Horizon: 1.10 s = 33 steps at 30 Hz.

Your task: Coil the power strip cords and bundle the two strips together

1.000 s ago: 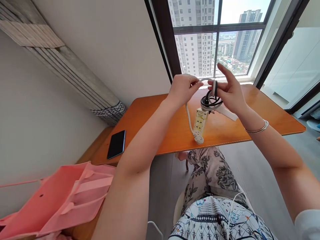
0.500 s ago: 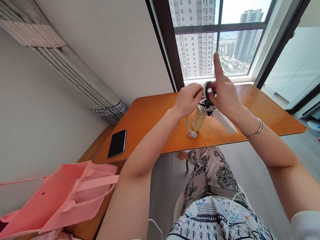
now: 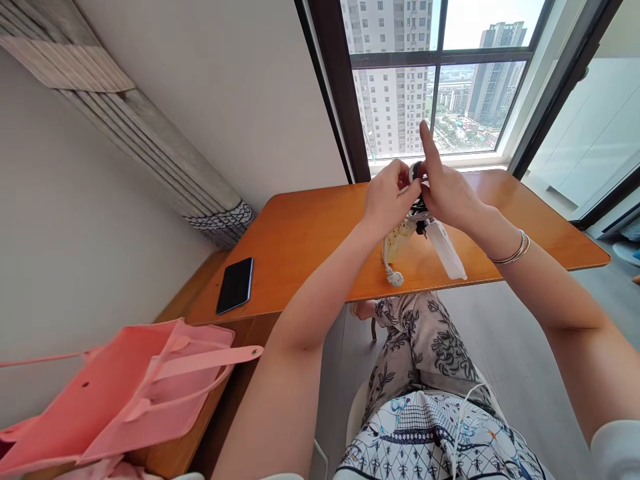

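A coil of black and white cable (image 3: 419,208) is held between my two hands above the table. My left hand (image 3: 391,200) is closed, its thumb and fingers pinching the coil from the left. On the other side, my right hand (image 3: 450,195) grips the coil, with its index finger pointing up. Below the hands hang a cream-yellow power strip (image 3: 399,239), partly covered by my left hand, and a long white bar (image 3: 447,252), whose kind I cannot make out. A white plug (image 3: 395,279) dangles on its cord over the table's near edge.
An orange-brown wooden table (image 3: 310,233) stands before me under a window (image 3: 440,59). A dark phone (image 3: 235,285) lies on its left side. At the lower left sits an open pink bag (image 3: 150,380), its strap reaching towards my left forearm. A curtain (image 3: 150,147) hangs along the left wall.
My left hand has moved right, nearer to my right hand, and its fingers now wrap further over the coil. My right index finger has dropped slightly; the hanging strip, bar and plug have swung.
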### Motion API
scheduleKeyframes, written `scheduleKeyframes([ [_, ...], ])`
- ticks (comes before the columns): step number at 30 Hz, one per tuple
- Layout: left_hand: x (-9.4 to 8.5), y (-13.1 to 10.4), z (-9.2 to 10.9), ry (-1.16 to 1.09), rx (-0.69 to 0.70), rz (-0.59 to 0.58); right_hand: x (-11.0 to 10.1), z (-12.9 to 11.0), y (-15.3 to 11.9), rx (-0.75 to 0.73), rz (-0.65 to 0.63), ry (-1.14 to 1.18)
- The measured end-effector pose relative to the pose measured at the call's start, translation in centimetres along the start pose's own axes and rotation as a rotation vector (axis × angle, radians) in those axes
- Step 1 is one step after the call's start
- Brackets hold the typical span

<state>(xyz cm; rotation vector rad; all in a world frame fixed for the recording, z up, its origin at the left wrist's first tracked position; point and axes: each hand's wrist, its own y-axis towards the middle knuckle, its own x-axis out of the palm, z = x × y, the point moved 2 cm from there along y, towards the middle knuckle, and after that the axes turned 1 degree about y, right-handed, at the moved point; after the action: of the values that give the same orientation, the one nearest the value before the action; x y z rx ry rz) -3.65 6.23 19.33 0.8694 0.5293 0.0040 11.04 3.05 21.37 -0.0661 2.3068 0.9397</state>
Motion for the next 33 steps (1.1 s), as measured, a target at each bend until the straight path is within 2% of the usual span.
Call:
scheduleKeyframes([
  [4, 0.5, -0.4, -0.1, -0.004, -0.055, 0.006, 0.2, 0.0, -0.7, 0.020, 0.000, 0.055],
  [9, 0.3, -1.2, -0.1, -0.052, -0.099, 0.012, 1.2, 0.9, -1.2, 0.127, 0.049, 0.257],
  [13, 0.3, -1.7, -1.6, -0.159, -0.183, 0.000, 0.1, 1.3, -1.0, 0.200, 0.177, 0.419],
  [15, 0.7, -2.1, -2.5, -0.247, -0.240, -0.083, -1.3, 1.2, -0.5, 0.223, 0.268, 0.489],
  [17, 1.6, -2.8, -2.9, -0.354, -0.251, -0.212, -2.4, 1.1, 0.2, 0.226, 0.302, 0.528],
  [20, 2.9, -3.9, -2.3, -0.537, -0.210, -0.368, -3.0, 1.1, 1.6, 0.216, 0.286, 0.545],
  [22, 3.4, -4.4, -1.7, -0.639, -0.227, -0.404, -3.0, 1.6, 2.3, 0.224, 0.284, 0.571],
  [25, 3.2, -4.6, -1.3, -0.718, -0.356, -0.351, -3.2, 3.2, 2.2, 0.240, 0.291, 0.591],
  [28, 2.0, -3.7, -1.7, -0.721, -0.438, -0.204, -2.8, 5.6, 0.2, 0.232, 0.315, 0.499],
  [31, 0.5, -2.4, -2.6, -0.710, -0.412, -0.012, -0.8, 7.6, -3.3, 0.254, 0.292, 0.399],
  [33, -0.4, -1.4, -3.6, -0.683, -0.390, 0.103, 1.5, 8.2, -5.8, 0.365, 0.184, 0.454],
])
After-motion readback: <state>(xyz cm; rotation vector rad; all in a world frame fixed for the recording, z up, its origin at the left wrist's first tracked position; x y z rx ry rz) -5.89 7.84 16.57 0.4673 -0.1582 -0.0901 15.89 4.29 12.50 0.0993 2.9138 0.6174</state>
